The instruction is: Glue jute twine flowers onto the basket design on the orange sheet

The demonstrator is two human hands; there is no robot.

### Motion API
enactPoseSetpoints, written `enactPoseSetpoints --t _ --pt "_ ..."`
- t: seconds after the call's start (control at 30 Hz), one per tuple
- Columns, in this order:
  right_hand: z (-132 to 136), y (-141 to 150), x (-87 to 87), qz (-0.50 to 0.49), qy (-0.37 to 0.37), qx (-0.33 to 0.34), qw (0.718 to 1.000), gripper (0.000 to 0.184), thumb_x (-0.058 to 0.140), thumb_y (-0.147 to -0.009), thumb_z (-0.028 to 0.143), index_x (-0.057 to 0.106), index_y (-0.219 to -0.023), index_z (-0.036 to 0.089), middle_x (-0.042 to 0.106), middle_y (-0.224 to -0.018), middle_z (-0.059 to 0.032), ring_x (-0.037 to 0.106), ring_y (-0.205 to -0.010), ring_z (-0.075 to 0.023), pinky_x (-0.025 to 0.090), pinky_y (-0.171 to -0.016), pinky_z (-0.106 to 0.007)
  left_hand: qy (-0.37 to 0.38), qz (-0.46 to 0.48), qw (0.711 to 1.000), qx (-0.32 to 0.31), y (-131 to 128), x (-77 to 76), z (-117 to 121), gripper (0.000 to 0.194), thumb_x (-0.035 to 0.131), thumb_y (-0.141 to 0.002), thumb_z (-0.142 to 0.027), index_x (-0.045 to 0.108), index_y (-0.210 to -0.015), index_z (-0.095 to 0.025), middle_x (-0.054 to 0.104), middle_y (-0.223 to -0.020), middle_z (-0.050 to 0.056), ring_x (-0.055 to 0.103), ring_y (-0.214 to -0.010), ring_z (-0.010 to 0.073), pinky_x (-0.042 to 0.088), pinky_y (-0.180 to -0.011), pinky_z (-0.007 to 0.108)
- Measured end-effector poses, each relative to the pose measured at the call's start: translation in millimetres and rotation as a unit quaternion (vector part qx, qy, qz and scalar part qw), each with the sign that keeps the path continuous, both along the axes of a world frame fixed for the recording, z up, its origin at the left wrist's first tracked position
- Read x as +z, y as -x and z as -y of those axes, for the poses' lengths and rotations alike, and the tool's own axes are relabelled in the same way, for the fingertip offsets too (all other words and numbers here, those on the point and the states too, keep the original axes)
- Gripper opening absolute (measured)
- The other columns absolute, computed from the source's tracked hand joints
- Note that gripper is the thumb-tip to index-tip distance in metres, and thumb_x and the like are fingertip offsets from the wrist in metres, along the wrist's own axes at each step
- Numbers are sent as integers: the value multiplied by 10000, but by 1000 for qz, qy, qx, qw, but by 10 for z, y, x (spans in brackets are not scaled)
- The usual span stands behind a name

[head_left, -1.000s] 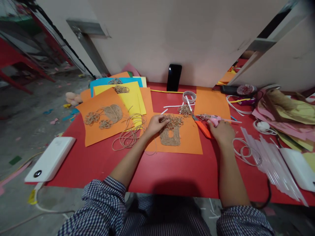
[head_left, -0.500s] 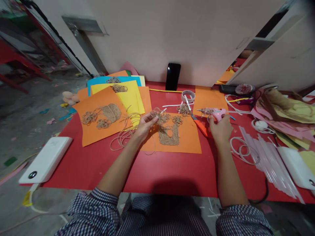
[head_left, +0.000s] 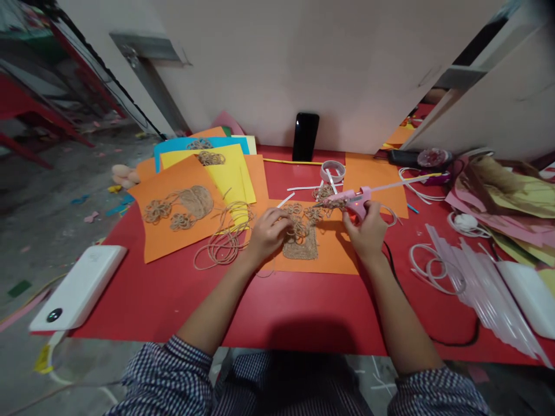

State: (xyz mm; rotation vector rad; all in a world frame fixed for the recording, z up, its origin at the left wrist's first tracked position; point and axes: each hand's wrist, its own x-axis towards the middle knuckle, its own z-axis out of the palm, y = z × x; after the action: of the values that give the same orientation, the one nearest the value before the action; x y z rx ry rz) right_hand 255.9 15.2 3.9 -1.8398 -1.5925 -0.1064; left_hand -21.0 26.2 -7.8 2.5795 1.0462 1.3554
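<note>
L hand (head_left: 269, 234) is low over jute flowers (head_left: 301, 222), fingers curled & touching them, can't tell if pinching. Flowers sit on orange card (head_left: 333, 257), mid-table, near far side of red table (head_left: 303, 306). R hand (head_left: 366, 228) has fingers wrapped tight round grip of pink glue gun (head_left: 347, 201), nozzle aimed left just above flowers, glue stick (head_left: 403, 182) out the back. Twine coil (head_left: 223, 242) just left of card.

Jute flower shapes (head_left: 301, 222) on a paper sheet (head_left: 333, 260), between the left hand (head_left: 269, 234) and right hand (head_left: 366, 231).
Glue gun (head_left: 347, 199) in the right hand; twine coil (head_left: 223, 242) left of the left hand; glue sticks (head_left: 481, 277) right of the right hand; phone (head_left: 305, 137) far ahead.
</note>
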Motion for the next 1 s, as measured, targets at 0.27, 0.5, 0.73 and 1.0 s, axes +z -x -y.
enactPoseSetpoints --t 0.27,0.5,0.73,1.0 --pt "33 135 21 71 69 113 989 368 510 -894 421 544 -1137 146 684 -925 -147 637 -850 -290 464 -728 -358 33 -83 996 28 21 -10 -41 115 536 -888 -116 621 -934 -179 658 -994 103 509 -998 250 466 -859 393" --pt "26 203 -21 100 61 158 980 359 498 -923 371 560 -1185 134 691 -960 -157 639 -888 -293 462 -748 -351 30 -93 994 42 15 16 -26 119 542 -877 -105 604 -806 -178 664 -874 90 488 -942 248 457 -810 376" --pt "33 211 -49 100 56 174 978 392 482 -947 363 540 -1260 134 694 -945 -136 638 -869 -271 447 -735 -326 22 -109 992 53 5 14 -25 162 511 -860 -67 589 -771 -179 643 -834 85 493 -933 250 450 -788 374" --pt "55 239 -25 91 57 172 979 392 436 -974 390 538 -1269 153 697 -916 -127 644 -845 -275 449 -723 -335 24 -110 992 54 2 25 -16 176 506 -843 -52 576 -746 -181 642 -821 85 503 -928 251 452 -776 367"
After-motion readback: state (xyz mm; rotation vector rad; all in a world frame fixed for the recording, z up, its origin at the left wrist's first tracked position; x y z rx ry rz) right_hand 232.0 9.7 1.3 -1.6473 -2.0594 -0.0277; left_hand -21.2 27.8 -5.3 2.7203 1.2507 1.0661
